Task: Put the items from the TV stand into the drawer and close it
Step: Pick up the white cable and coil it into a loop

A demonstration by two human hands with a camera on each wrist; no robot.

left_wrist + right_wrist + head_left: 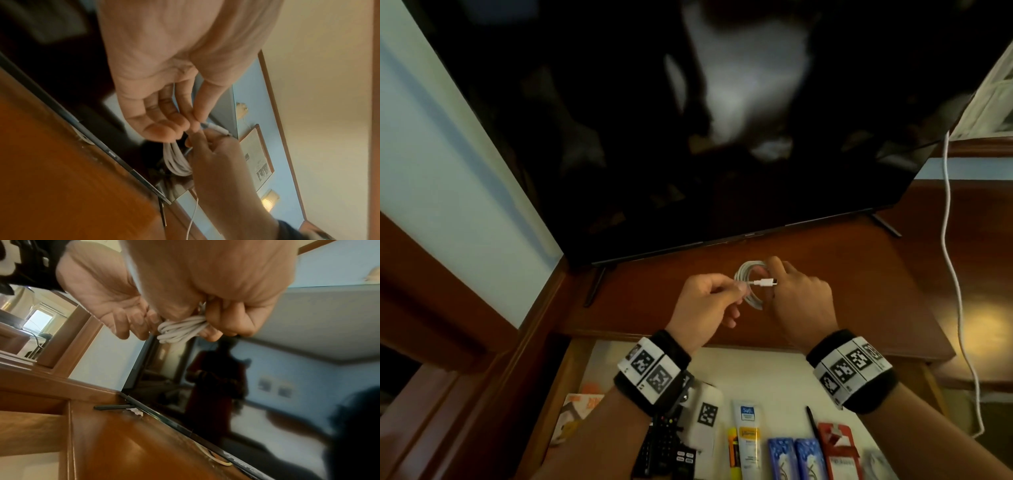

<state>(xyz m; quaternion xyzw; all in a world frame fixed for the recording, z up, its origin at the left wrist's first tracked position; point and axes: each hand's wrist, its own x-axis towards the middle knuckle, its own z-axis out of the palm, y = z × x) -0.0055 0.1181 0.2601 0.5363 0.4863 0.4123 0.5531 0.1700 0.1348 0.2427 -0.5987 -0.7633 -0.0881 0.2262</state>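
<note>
From the head view my right hand [799, 301] grips the coiled cable [748, 286] above the TV stand [654, 294], near its front edge, and my left hand [705, 305] pinches the plug end. The left-wrist view shows loops hanging; I judge they could unspool. In the right-wrist view the fingers [230, 321] clamp the bundle, so a slack grip would drop it short of the drawer [756, 377].

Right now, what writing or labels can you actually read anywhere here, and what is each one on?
"Safi": on the white and yellow tube in the open drawer.
Smaller print on that tube: too small to read.
Brand mark on the TV's lower bezel: blurred, unreadable.
Red packet and blue sachets: print unreadable.
Wristband squares: coded patterns, not words.
</note>
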